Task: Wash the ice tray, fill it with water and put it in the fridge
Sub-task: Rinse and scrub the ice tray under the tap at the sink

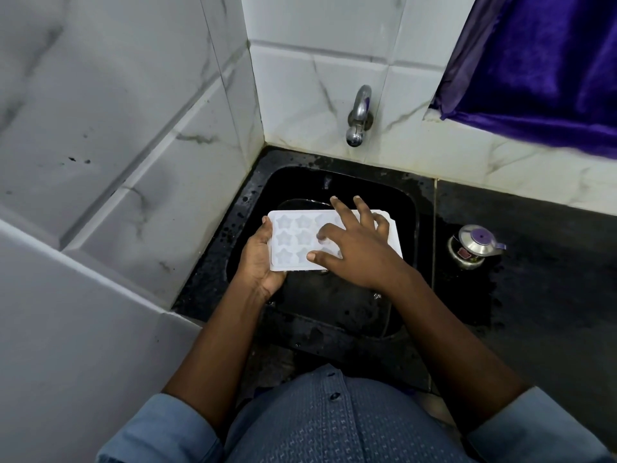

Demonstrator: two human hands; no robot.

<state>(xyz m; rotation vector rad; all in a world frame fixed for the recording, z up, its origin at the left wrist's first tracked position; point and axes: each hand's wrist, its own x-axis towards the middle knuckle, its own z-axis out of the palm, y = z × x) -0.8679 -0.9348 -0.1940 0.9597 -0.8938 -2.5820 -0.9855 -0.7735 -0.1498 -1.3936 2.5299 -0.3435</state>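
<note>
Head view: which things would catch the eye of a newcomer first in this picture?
The white ice tray with star-shaped cells stands out against the black sink; the left hand grips its left edge and the right hand lies spread on top. Behind, a metal tap juts from the pale tiled wall, and a deep purple curtain hangs at the upper right.

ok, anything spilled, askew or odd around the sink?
Only water: splashes cover the black counter around the sink, up to the small lidded steel pot. The ice tray looks level, left hand gripping its edge, right hand spread on top.
</note>
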